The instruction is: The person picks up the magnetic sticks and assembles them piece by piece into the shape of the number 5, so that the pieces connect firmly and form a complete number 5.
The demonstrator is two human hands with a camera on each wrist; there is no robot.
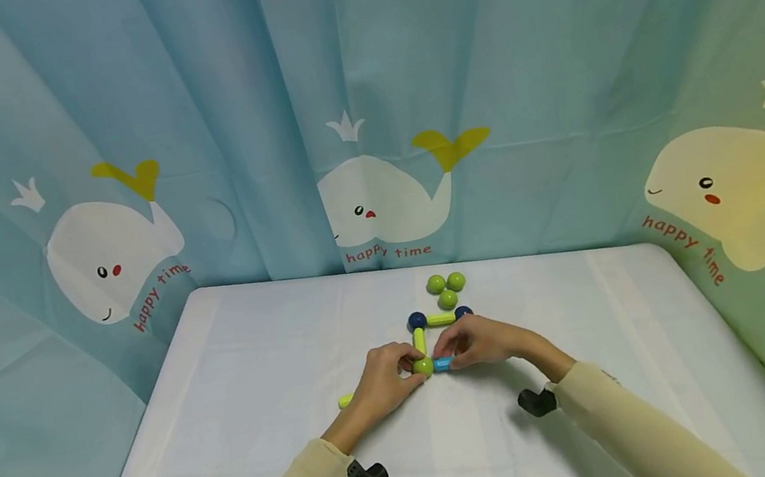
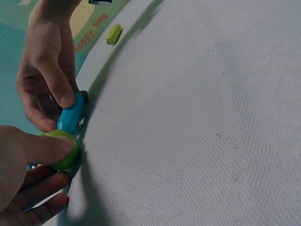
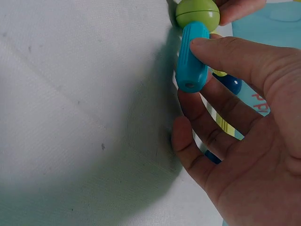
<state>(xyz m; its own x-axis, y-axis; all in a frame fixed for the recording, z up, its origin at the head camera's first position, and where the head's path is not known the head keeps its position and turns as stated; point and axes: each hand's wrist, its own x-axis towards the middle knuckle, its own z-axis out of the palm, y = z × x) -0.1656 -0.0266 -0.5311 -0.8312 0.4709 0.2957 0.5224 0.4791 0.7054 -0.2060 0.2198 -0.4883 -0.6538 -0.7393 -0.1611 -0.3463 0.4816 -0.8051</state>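
- Cream sleeves enter from the near edge of the white table (image 1: 253, 463), each wrist carrying a small black camera mount, and the forearms converge toward the middle of the cloth.
- Left hand (image 1: 385, 377) curls round a green ball (image 1: 422, 366), thumb pressed on top and fingers tucked beneath, as the left wrist view shows.
- Right hand (image 1: 479, 340) pinches a short blue rod (image 1: 442, 363) between thumb and fingers, the remaining fingers loosely spread beside it.
- Rod and ball meet end to face: the blue rod's long axis runs left to right across the table, pointing straight into the ball, with the right hand on its far-right end and the left hand on the ball's opposite side. Both hands are equally close; the joint lies directly between them.
- Just behind, a yellow-green rod (image 1: 419, 340) stands off the same ball and runs away from the person to a dark blue ball (image 1: 417, 321).
- From there a second yellow-green rod (image 1: 441, 318) lies crosswise to another dark blue ball (image 1: 464, 312).
- Off to the left, a loose yellow-green rod (image 1: 345, 401) rests alone beside the left hand.
- Farthest back, three green balls (image 1: 447, 288) cluster, touching, before the whale-print curtain (image 1: 360, 107).
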